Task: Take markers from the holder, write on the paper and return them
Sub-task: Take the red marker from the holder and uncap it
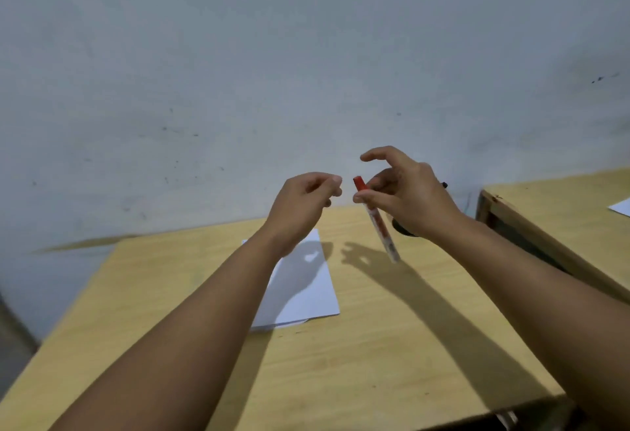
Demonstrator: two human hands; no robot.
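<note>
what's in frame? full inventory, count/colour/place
marker: 1, white barrel with red cap, held in the air above the table, cap end up, tilted
paper: 1 sheet or thin stack, white, flat on the table's middle, partly under the left forearm
holder: 1, dark, on the table behind the right hand, mostly hidden
table: 1, light wood, centre foreground
second table: 1, light wood with darker edge, right
second paper: 1, white, on the second table, cut by the frame edge
wall: 1, grey-white with dark marks, background
left hand: 1, fingers curled, near the cap, not touching
right hand: 1, grip on the marker below its cap
</note>
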